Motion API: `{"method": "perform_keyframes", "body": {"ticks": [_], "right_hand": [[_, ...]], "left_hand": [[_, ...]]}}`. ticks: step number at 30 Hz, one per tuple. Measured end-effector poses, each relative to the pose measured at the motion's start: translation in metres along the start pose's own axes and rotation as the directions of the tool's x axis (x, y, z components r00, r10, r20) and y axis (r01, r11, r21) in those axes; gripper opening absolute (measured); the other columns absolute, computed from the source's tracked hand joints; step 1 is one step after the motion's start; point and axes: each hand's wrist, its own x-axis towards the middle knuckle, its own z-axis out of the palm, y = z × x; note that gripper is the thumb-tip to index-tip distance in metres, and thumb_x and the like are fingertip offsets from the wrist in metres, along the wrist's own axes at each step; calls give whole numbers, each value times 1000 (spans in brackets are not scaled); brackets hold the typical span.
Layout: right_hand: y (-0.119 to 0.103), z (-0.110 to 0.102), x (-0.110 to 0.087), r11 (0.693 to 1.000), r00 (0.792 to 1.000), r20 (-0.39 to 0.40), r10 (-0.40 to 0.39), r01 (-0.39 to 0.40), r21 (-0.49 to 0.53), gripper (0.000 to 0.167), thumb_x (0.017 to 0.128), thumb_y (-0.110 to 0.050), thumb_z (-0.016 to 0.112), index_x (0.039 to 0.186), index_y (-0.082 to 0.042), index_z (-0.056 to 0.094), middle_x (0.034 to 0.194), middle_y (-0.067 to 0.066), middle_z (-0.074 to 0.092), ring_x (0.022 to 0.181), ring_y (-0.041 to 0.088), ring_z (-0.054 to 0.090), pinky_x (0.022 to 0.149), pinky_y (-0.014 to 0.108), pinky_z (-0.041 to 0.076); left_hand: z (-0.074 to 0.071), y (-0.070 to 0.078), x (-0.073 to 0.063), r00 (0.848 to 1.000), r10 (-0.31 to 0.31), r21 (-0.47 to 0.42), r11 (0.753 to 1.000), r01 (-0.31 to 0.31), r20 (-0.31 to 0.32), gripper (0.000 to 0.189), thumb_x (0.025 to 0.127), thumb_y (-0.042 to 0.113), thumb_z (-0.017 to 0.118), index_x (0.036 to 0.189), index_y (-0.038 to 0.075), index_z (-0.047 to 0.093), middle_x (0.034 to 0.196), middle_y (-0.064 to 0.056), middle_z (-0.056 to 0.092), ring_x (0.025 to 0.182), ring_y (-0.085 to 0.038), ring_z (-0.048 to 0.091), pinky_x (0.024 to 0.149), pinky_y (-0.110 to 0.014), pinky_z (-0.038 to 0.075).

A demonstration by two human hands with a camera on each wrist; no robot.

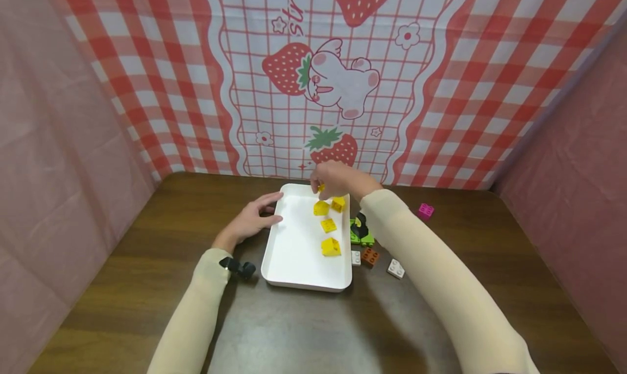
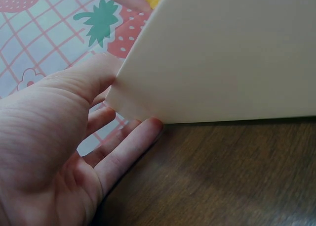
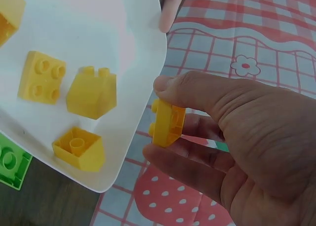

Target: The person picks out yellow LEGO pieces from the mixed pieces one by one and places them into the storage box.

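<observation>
A white tray (image 1: pixel 299 254) lies on the table with several yellow toy bricks in its right half, one of them a studded square brick (image 1: pixel 328 225). My right hand (image 1: pixel 335 179) is over the tray's far edge and pinches another yellow brick (image 3: pixel 168 123) between thumb and fingers, as the right wrist view shows. Its studs face the tray. On the tray's left side, my left hand (image 1: pixel 251 220) touches the rim with thumb and fingers spread. In the left wrist view its fingertips (image 2: pixel 150 127) meet the tray's outer wall (image 2: pixel 222 63).
Right of the tray lie green bricks (image 1: pixel 367 239) with a black piece (image 1: pixel 360 226), a brown brick (image 1: pixel 370 256) and white bricks (image 1: pixel 395 268). Farther right sits a magenta brick (image 1: pixel 426 210). A strawberry-print cloth (image 1: pixel 401 91) hangs behind the table.
</observation>
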Motion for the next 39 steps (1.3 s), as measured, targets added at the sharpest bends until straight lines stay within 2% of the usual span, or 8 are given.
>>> {"method": "perform_keyframes", "body": {"ticks": [13, 23, 32, 39], "right_hand": [[-11, 15, -4, 999, 999, 17, -38, 38, -10, 18, 102, -13, 85, 120, -9, 83, 131, 7, 80, 107, 25, 68, 98, 36, 66], [-20, 34, -7, 994, 995, 21, -94, 95, -60, 17, 102, -15, 85, 119, -12, 84, 133, 8, 77, 117, 27, 65, 113, 43, 61], [-32, 48, -8, 987, 989, 52, -136, 140, -76, 11, 102, -14, 85, 113, -14, 83, 127, 9, 75, 107, 24, 64, 107, 39, 62], [-35, 62, -7, 986, 985, 56, -161, 164, -34, 9, 101, -11, 85, 109, -15, 83, 120, 9, 74, 104, 25, 65, 106, 41, 62]], "left_hand": [[0, 0, 0, 1000, 2, 3, 1000, -2, 9, 71, 110, 15, 74, 173, 7, 43, 184, -19, 36, 150, -51, 58, 117, -56, 59], [0, 2, -1, 1000, 7, 4, 1000, -7, 7, 71, 110, 16, 74, 173, 7, 43, 184, -20, 36, 149, -51, 57, 118, -59, 58], [0, 1, -1, 1000, 10, 11, 1000, -10, 3, 71, 109, 16, 74, 173, 7, 44, 183, -19, 37, 148, -49, 58, 116, -54, 59], [0, 0, -1, 1000, 24, 4, 1000, -24, 0, 70, 109, 14, 74, 173, 7, 44, 183, -20, 38, 147, -49, 59, 112, -47, 61]]}}
